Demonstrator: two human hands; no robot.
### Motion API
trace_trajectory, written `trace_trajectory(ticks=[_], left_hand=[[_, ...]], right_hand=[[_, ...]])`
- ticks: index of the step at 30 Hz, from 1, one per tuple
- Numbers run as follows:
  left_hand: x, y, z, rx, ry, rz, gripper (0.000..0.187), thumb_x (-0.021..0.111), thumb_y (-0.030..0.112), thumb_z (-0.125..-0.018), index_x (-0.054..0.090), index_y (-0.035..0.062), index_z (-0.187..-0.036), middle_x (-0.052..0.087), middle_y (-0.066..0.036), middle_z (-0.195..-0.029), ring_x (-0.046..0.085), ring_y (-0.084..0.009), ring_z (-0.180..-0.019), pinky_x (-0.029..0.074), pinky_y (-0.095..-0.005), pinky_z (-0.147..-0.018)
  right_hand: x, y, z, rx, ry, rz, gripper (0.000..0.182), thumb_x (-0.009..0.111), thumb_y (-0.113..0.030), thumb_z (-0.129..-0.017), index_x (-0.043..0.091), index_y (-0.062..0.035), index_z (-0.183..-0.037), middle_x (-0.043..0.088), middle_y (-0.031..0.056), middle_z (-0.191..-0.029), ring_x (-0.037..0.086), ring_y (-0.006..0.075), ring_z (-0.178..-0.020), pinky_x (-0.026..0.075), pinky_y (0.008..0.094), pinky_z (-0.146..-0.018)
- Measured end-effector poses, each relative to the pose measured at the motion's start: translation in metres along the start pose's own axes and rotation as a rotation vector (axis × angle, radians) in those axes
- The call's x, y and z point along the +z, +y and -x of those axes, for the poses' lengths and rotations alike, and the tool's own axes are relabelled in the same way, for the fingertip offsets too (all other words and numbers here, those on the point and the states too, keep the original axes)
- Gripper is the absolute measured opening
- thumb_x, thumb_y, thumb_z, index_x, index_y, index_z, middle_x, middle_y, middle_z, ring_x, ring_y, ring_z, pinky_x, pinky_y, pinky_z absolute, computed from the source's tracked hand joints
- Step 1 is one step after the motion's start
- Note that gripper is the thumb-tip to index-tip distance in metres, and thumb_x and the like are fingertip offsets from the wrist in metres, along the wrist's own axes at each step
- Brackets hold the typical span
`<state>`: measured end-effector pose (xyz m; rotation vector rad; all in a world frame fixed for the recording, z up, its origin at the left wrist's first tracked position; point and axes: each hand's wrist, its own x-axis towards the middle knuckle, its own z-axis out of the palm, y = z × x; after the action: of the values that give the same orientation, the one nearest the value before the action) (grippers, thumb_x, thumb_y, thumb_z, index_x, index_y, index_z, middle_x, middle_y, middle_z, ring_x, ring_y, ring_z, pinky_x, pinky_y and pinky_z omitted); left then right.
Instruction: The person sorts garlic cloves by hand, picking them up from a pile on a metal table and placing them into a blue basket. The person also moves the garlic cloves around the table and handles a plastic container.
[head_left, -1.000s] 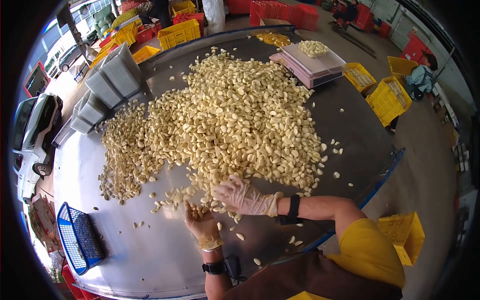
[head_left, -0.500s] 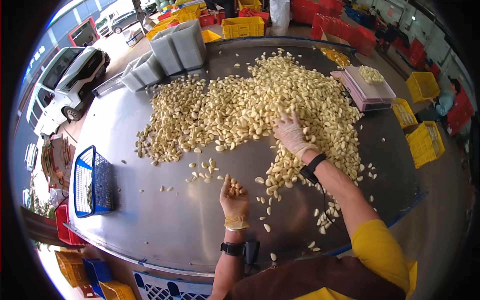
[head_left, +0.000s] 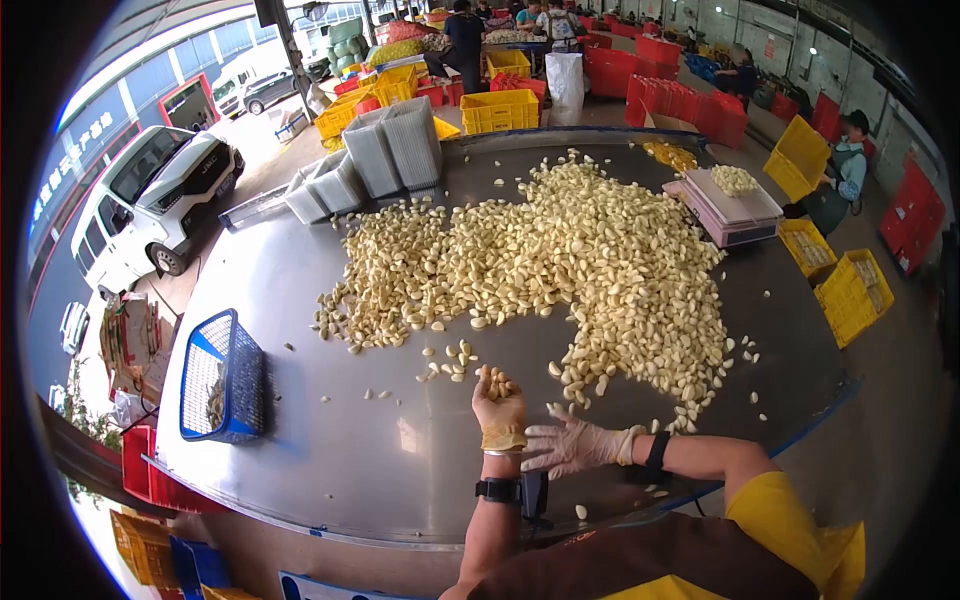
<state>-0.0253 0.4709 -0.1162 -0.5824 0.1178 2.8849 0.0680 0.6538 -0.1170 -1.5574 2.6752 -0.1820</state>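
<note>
My left hand point(head_left: 499, 412), in a thin see-through glove, is turned palm up with its fingers curled around a few garlic cloves point(head_left: 494, 381). Close to its wrist, my right hand point(head_left: 575, 446) in a pale glove is stretched out with the fingers spread, holding nothing I can see. Beyond both hands spreads a large heap of peeled garlic cloves point(head_left: 590, 250) on the metal table point(head_left: 330, 440). A few loose cloves point(head_left: 452, 362) lie just past my left fingertips.
A blue basket point(head_left: 222, 385) stands at the left of the table. Clear plastic tubs point(head_left: 395, 150) are stacked at the far left edge. A scale point(head_left: 728, 205) with cloves on it sits far right. Yellow crates point(head_left: 852, 297) and a person point(head_left: 848, 170) are beyond the right side.
My right hand has drawn back from the heap toward my left wrist, leaving bare metal at the near side of the pile. My left hand stays curled. The view has tilted up.
</note>
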Motion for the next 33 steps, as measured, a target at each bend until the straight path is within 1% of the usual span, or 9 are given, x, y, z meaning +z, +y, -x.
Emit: trace_trajectory(ticks=[5,9,14,15,17,19,26,29,33], left_hand=[[0.037,0.171,0.032,0.062,-0.135,-0.044,0.019,0.053,0.011,-0.098,0.058,0.0105,-0.117,0.062,-0.001,-0.091,0.060,-0.0134,-0.078,0.052,-0.0267,-0.066],[0.092,0.407,0.079,0.721,-0.187,-0.472,0.019,0.056,0.016,-0.099,0.059,0.0084,-0.116,0.060,0.002,-0.090,0.057,-0.0076,-0.078,0.046,-0.0211,-0.065],[0.127,0.581,0.080,1.315,0.670,-1.934,0.048,0.062,0.029,-0.096,0.053,0.0073,-0.137,0.056,-0.013,-0.131,0.050,-0.0267,-0.123,0.039,-0.0430,-0.104],[0.153,0.541,0.087,1.274,1.156,-2.321,0.052,0.066,0.028,-0.092,0.053,0.0066,-0.138,0.048,-0.017,-0.146,0.040,-0.0320,-0.138,0.031,-0.0474,-0.112],[0.151,0.504,0.066,1.647,0.614,-2.464,0.065,0.072,0.033,-0.085,0.048,0.0139,-0.143,0.040,-0.016,-0.153,0.026,-0.0341,-0.146,0.021,-0.0507,-0.117],[0.136,0.471,0.016,1.181,-0.180,-2.313,0.071,0.069,0.040,-0.086,0.041,0.0193,-0.148,0.037,-0.013,-0.155,0.026,-0.0357,-0.146,0.017,-0.0527,-0.119],[0.031,0.475,-0.182,0.876,0.810,-2.176,0.073,0.059,0.048,-0.091,0.038,0.0108,-0.150,0.032,-0.019,-0.156,0.025,-0.0386,-0.146,0.018,-0.0518,-0.119],[0.026,0.420,-0.246,0.989,0.066,-2.051,0.074,0.059,0.047,-0.091,0.037,0.0069,-0.149,0.038,-0.021,-0.152,0.029,-0.0350,-0.145,0.020,-0.0442,-0.120],[0.081,0.353,-0.285,0.796,-0.201,-2.128,0.073,0.058,0.053,-0.090,0.039,0.0162,-0.150,0.033,-0.018,-0.156,0.024,-0.0354,-0.147,0.015,-0.0488,-0.120]], right_hand=[[-0.009,0.095,0.022,0.742,0.086,0.413,0.049,0.047,-0.041,-0.099,0.044,-0.0279,-0.146,0.037,-0.0022,-0.155,0.025,0.0274,-0.147,0.011,0.0599,-0.116],[-0.013,0.091,0.012,0.888,-0.021,0.359,0.049,0.045,-0.041,-0.100,0.041,-0.0294,-0.148,0.033,-0.0043,-0.157,0.021,0.0252,-0.148,0.015,0.0600,-0.117],[-0.015,0.070,-0.010,1.037,0.061,0.293,0.048,0.049,-0.028,-0.097,0.045,-0.0263,-0.145,0.031,-0.0024,-0.158,0.018,0.0283,-0.149,0.016,0.0585,-0.117],[-0.018,0.069,-0.016,1.024,0.066,0.305,0.048,0.049,-0.028,-0.097,0.045,-0.0263,-0.145,0.031,-0.0024,-0.158,0.018,0.0283,-0.149,0.016,0.0585,-0.117],[-0.019,0.064,-0.026,1.146,-0.023,0.288,0.049,0.047,-0.029,-0.099,0.042,-0.0259,-0.147,0.028,-0.0026,-0.160,0.016,0.0288,-0.150,0.015,0.0582,-0.117],[-0.012,0.066,-0.029,1.140,0.004,0.310,0.049,0.046,-0.028,-0.099,0.041,-0.0270,-0.148,0.028,-0.0021,-0.160,0.015,0.0295,-0.150,0.016,0.0586,-0.117],[-0.006,0.061,-0.044,1.333,-0.002,0.245,0.049,0.044,-0.029,-0.100,0.041,-0.0256,-0.148,0.025,-0.0011,-0.162,0.011,0.0295,-0.152,0.010,0.0577,-0.119],[0.000,0.067,-0.042,1.286,0.042,0.294,0.045,0.044,-0.028,-0.099,0.047,-0.0207,-0.143,0.028,-0.0004,-0.160,0.015,0.0304,-0.151,0.011,0.0562,-0.119],[-0.008,0.066,-0.051,1.300,0.061,0.289,0.043,0.044,-0.028,-0.098,0.052,-0.0177,-0.139,0.037,0.0042,-0.154,0.023,0.0324,-0.147,0.015,0.0549,-0.118]])
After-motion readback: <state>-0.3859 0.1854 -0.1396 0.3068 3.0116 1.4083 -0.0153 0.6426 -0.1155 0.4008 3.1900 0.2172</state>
